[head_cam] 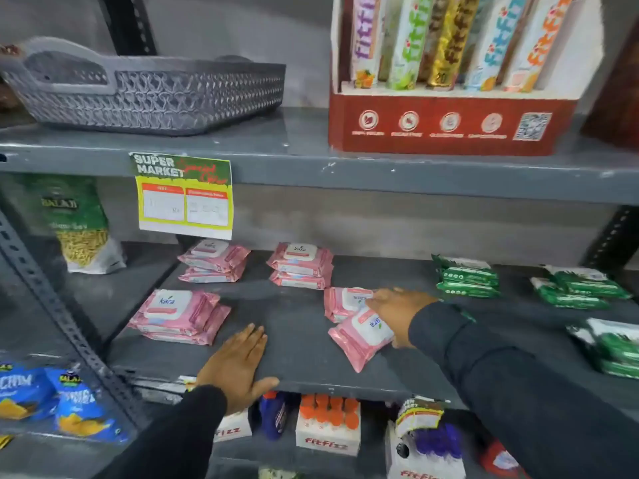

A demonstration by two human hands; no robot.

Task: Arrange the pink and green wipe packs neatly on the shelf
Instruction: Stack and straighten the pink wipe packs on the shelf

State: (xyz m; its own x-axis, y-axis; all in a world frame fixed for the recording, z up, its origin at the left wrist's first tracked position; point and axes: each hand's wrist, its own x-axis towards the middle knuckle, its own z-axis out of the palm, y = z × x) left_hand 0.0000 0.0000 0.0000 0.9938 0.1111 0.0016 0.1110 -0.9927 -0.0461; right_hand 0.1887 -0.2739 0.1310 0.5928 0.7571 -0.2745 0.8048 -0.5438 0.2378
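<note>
So the right hand (394,311) is spread over two loose pink Kara wipe packs: fingers on the flat pack (342,302) further back, thumb side against the skewed pack (363,335) that sits nearer the shelf edge, turned at an angle and overlapping the other one. It looks more like pressing or sliding than a real pinch, and I can't tell if anything is actually lifted. The left hand (238,366) is flat and open on the bare grey shelf (297,340), holding nothing, thumb hooked over the front lip.

Beyond the left hand's fingertips, off to its left, is a tidy two-high pink stack (178,316). Two more pink stacks sit further back, one (214,261) beyond that and one (301,266) just beyond the right hand. The green packs (466,276) are all out past the right forearm, some stacked, some sloppy.

Handling guess: these are soft, squishy film pouches, light, a bit slick, and they'll flex if grabbed by a corner. I'd take each across its short width, thumb on one long side and fingers on the other, near the stiff flip lid (356,295). Not fragile, though stacks may slide.
</note>
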